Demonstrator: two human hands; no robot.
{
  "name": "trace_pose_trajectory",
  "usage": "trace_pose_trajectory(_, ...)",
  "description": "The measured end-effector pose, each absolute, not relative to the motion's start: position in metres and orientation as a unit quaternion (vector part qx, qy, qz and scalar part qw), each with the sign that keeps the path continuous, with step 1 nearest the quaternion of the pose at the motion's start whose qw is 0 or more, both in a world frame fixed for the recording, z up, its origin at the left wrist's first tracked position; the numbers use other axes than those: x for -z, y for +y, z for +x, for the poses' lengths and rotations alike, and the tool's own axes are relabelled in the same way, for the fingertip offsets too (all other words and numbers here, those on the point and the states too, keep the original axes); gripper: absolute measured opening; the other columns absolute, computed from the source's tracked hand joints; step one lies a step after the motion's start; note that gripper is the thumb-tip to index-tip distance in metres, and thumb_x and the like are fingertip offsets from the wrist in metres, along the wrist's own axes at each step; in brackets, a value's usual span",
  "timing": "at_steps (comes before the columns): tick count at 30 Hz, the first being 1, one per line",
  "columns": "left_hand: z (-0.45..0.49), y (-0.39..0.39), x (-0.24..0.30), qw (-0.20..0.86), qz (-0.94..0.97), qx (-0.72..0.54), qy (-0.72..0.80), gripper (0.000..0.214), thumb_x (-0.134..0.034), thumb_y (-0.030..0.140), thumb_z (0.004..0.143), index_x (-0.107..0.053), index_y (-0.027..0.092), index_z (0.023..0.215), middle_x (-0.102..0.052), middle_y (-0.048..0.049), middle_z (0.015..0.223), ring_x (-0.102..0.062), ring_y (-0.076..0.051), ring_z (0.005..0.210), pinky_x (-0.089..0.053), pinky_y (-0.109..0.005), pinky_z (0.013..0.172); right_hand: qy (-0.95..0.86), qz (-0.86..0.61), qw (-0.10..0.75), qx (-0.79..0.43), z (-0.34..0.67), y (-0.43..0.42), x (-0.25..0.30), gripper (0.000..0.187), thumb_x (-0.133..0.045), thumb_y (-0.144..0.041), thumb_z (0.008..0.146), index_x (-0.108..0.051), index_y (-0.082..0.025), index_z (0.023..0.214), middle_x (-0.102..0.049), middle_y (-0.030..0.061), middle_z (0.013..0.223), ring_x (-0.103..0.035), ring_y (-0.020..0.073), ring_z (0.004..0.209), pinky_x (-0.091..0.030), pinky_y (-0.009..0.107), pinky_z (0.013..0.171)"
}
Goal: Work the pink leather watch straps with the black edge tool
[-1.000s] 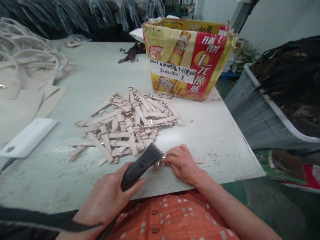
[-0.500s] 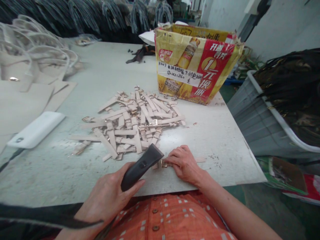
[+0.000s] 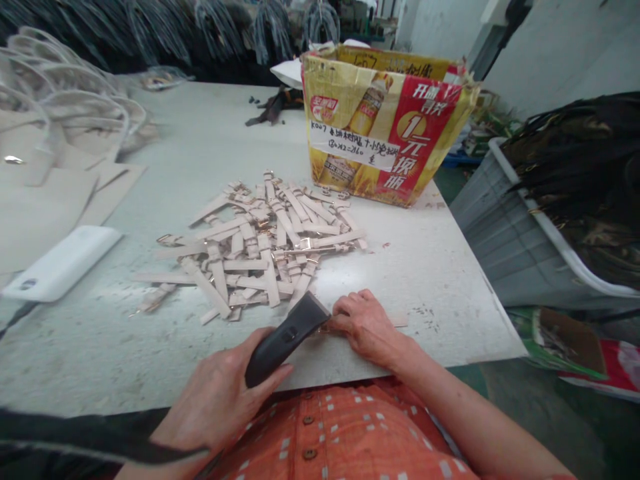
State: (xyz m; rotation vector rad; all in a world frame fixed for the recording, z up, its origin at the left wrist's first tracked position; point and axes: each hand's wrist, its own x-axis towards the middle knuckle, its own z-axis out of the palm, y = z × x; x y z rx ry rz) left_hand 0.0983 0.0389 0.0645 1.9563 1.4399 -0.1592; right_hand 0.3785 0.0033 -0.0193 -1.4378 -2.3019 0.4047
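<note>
My left hand point(image 3: 223, 387) is wrapped round a black cordless hair clipper point(image 3: 285, 341), whose head points up and to the right. Near the front edge of the table, my right hand point(image 3: 367, 328) presses its fingers on a beige strap point(image 3: 400, 320) lying flat. One end of this strap shows to the right of the hand. Its gold buckle is partly hidden behind the clipper's head and my fingers. The clipper's head is at the buckle end; whether it touches cannot be made out. Beyond both hands lies a pile of similar beige buckled straps point(image 3: 273, 280).
A yellow and red cardboard box point(image 3: 355, 180) stands behind the pile. A white power bank point(image 3: 67, 260) with a cable lies at left, near beige bag pieces point(image 3: 45, 200). Beyond the table's right edge is a grey bin point(image 3: 487, 247) of dark material. Dark bits are scattered right of my hand.
The clipper has shifted slightly right, toward the fingers of my right hand, and now covers more of the buckle. The whole view has shifted a little.
</note>
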Motion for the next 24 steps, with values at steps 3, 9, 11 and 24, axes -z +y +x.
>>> trace_pose_trajectory(3,0.100,0.038,-0.064,0.350,0.761,0.082,0.541,0.052,-0.054,0.061,0.093,-0.073,0.029,0.129,-0.086,-0.0011,0.088,-0.084,-0.030,0.090,-0.053,-0.033,0.073,-0.787,-0.526,0.268,-0.182,0.381,0.004,0.029,0.027,-0.071,-0.007,0.102,-0.086,-0.024,0.116,-0.083,0.0061,0.103,-0.071,0.0222,0.097,-0.045,0.036,0.087)
trace_pose_trajectory(9,0.105,0.043,-0.070,0.333,0.777,0.149,0.513,0.047,-0.051,0.054,0.095,-0.072,0.029,0.129,-0.086,-0.0040,0.094,-0.083,-0.030,0.093,-0.053,-0.035,0.078,-0.703,-0.548,0.395,-0.223,0.381,0.005,0.046,0.020,-0.076,-0.013,0.100,-0.087,-0.023,0.114,-0.085,0.0043,0.091,-0.075,0.0195,0.082,-0.053,0.033,0.085)
trace_pose_trajectory(11,0.110,0.047,-0.076,0.330,0.780,0.184,0.498,0.043,-0.050,0.049,0.096,-0.072,0.029,0.126,-0.086,-0.0054,0.097,-0.083,-0.030,0.095,-0.053,-0.036,0.082,-0.681,-0.558,0.413,-0.235,0.379,0.005,0.047,0.021,-0.076,-0.015,0.100,-0.087,-0.025,0.114,-0.086,0.0034,0.092,-0.075,0.0189,0.080,-0.054,0.032,0.082)
trace_pose_trajectory(24,0.131,0.058,-0.091,0.262,0.799,0.263,0.472,0.035,-0.051,0.041,0.099,-0.073,0.029,0.125,-0.086,-0.0076,0.105,-0.083,-0.031,0.102,-0.052,-0.036,0.084,-0.693,-0.546,0.370,-0.291,0.383,0.009,0.035,0.033,-0.063,-0.011,0.103,-0.086,-0.023,0.123,-0.087,0.0063,0.101,-0.078,0.0203,0.091,-0.056,0.034,0.091)
